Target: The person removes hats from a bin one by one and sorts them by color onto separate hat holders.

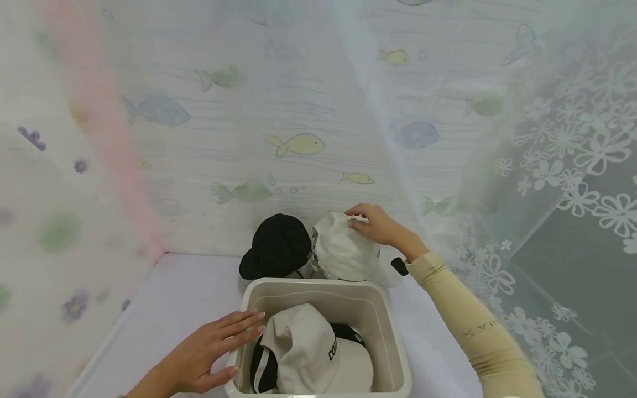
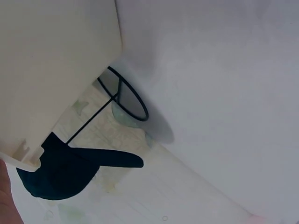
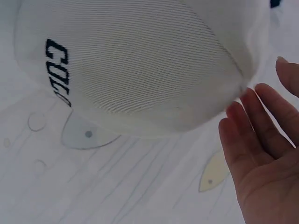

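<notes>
A white cap (image 1: 345, 246) with dark lettering sits behind the bin, and my right hand (image 1: 375, 224) reaches over its crown. In the right wrist view the fingertips (image 3: 237, 109) touch the edge of the cap (image 3: 140, 60), while the thumb stands apart. My left hand (image 1: 206, 348) lies with extended fingers at the left rim of a beige plastic bin (image 1: 318, 283). Inside that bin are an off-white cap (image 1: 306, 348) with dark lettering and something black partly hidden beneath it. To the left of the white cap is a black cap (image 1: 280, 246).
The black cap (image 2: 65, 172) is by a thin black wire stand (image 2: 133, 95) with a ring base. A small black object (image 1: 399, 266) lies near the right forearm. Sheer fish-printed curtains (image 1: 298, 110) hang behind the white surface (image 1: 194, 287).
</notes>
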`<state>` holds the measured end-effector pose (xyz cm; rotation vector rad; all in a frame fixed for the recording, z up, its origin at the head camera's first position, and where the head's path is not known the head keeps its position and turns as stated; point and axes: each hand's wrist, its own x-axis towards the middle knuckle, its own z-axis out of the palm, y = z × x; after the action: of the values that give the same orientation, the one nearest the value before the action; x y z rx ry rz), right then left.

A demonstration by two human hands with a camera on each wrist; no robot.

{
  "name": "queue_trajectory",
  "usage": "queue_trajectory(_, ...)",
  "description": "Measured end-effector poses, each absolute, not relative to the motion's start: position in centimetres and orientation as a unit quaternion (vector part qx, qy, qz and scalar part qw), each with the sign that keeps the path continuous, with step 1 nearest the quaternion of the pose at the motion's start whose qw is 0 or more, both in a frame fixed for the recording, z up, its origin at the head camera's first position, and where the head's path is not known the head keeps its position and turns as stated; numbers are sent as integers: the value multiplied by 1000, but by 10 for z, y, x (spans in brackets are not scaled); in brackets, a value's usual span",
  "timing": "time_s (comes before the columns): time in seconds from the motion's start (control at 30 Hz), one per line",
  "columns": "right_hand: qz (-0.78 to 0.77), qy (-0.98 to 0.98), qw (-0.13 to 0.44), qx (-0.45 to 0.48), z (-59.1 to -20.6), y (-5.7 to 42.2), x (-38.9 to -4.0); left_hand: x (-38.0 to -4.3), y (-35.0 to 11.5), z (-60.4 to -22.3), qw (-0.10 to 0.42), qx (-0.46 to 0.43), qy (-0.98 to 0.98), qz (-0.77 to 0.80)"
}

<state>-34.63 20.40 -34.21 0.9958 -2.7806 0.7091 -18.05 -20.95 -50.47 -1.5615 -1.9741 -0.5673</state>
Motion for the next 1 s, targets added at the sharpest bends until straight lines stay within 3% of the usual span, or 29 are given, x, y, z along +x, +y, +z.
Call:
queue_trajectory(0.2, 390, -879, 89, 260, -346, 241, -323, -187, -210, -493, 301, -570, -730, -228)
queue_trajectory(0.33, 471, -852, 106, 202, -374, 268, -312, -196, -197, -472, 341, -540, -713, -290)
queue_trajectory(0.43, 501, -847, 93, 150, -404, 283, -308, -201, -179, -452, 327, -513, -691, -390)
queue_trajectory(0.53, 532, -841, 51, 83, -433, 292, -306, -202, -157, -431, 233, -462, -688, -508)
queue_trajectory(0.7, 583, -812, -21, 5, -463, 296, -305, -214, -113, -400, 1, -342, -681, -648)
queue_trajectory(0.77, 596, -802, -29, -3, -468, 296, -305, -223, -94, -391, -65, -302, -677, -668)
queue_trajectory(0.87, 594, -804, -16, -13, -472, 295, -305, -237, -67, -384, -120, -247, -678, -682)
queue_trajectory(1.0, 586, -810, -5, -27, -477, 297, -303, -254, -39, -382, -139, -155, -694, -689)
